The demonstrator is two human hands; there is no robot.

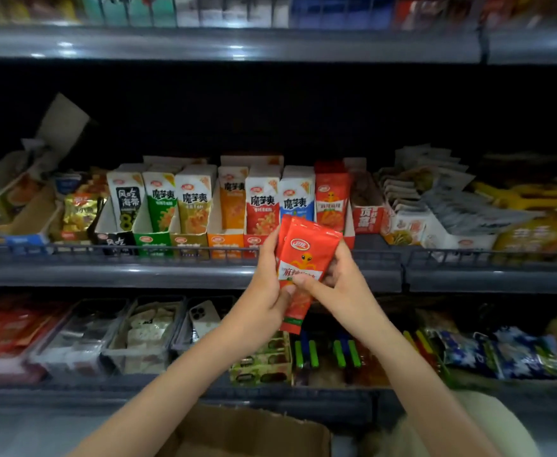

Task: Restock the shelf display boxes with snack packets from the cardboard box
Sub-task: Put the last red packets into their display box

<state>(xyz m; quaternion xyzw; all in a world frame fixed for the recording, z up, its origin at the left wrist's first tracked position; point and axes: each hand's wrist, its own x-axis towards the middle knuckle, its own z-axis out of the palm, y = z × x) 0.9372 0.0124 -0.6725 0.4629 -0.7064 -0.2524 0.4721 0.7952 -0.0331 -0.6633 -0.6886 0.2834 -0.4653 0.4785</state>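
Both my hands hold a small stack of red snack packets [305,255] upright in front of the middle shelf. My left hand [269,285] grips the stack's left edge and my right hand [336,282] pinches its front and right side. Just behind and above the stack stands a red display box [333,202] with matching red packets. To its left runs a row of display boxes [204,206] in black, green, gold, orange, red and blue. The open cardboard box [247,433] sits low in front of me, under my forearms.
A wire rail [105,250] runs along the middle shelf's front edge. Grey and white packets [442,196] fill boxes at the right. On the lower shelf are clear trays, a white phone [203,316] and green-capped items [323,352]. Another shelf edge [237,44] hangs overhead.
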